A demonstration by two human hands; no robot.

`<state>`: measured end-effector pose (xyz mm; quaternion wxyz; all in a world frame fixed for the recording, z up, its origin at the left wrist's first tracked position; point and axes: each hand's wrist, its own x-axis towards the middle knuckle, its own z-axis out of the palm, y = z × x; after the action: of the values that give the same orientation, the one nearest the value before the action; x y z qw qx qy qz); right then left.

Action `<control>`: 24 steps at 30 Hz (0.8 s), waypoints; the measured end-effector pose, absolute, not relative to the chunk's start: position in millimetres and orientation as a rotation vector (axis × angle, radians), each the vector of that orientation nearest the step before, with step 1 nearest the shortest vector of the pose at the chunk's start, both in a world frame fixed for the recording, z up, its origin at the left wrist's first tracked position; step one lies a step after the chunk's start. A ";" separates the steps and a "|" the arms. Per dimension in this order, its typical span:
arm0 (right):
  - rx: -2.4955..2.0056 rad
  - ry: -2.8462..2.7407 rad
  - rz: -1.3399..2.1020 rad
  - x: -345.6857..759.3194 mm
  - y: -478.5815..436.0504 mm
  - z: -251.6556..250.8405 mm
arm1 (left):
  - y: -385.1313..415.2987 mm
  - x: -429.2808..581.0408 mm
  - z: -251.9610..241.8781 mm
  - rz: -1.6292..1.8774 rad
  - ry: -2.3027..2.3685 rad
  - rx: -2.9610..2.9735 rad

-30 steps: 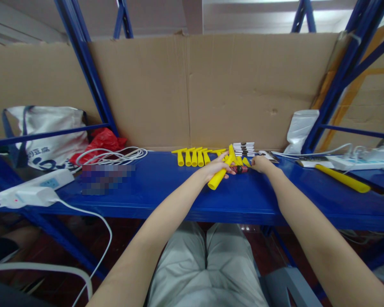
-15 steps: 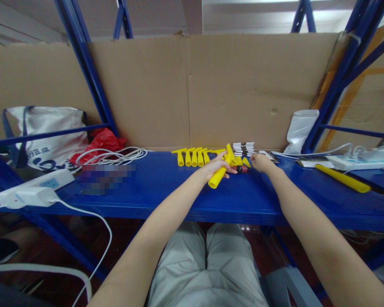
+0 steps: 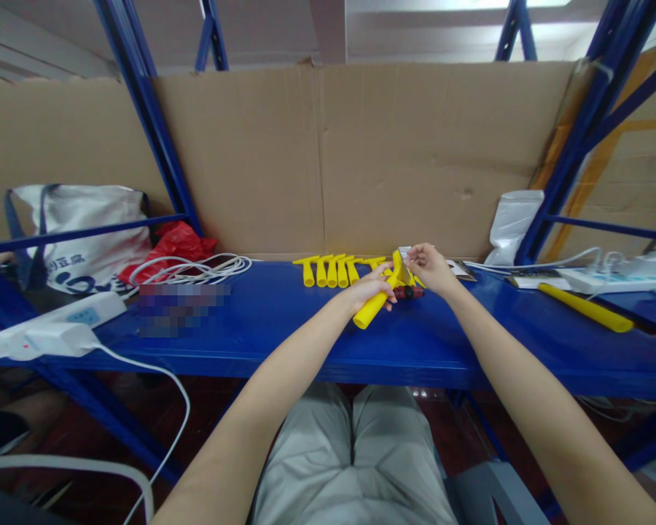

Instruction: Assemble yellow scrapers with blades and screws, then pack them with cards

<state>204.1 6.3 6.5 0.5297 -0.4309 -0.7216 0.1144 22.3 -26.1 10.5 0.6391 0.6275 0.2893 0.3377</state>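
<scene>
Yellow tool point(image 3: 369, 311) in the left hand point(image 3: 370, 287), right hand point(image 3: 429, 269) up close

So the left hand's wrapped around the tool, just right of center frame, handle angled toward the lower left. The right hand is by its upper end, fingers bent; can't tell if they're pinching anything. A row of yellow pieces point(image 3: 332, 274) sits left of the hands on the blue surface point(image 3: 284, 321).
</scene>
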 end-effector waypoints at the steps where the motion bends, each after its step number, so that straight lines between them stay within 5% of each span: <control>1: -1.016 -1.723 0.288 202.5 4.9 7.3 | -25.4 22.3 9.8 0.771 0.649 1.429; 24: -0.989 -1.707 0.402 203.8 6.4 4.9 | -23.8 19.2 8.8 0.730 0.629 1.459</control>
<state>203.8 6.4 4.9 0.5348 -0.4153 -0.7163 0.1687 19.2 -23.8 8.8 0.6416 0.6400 0.2759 0.3202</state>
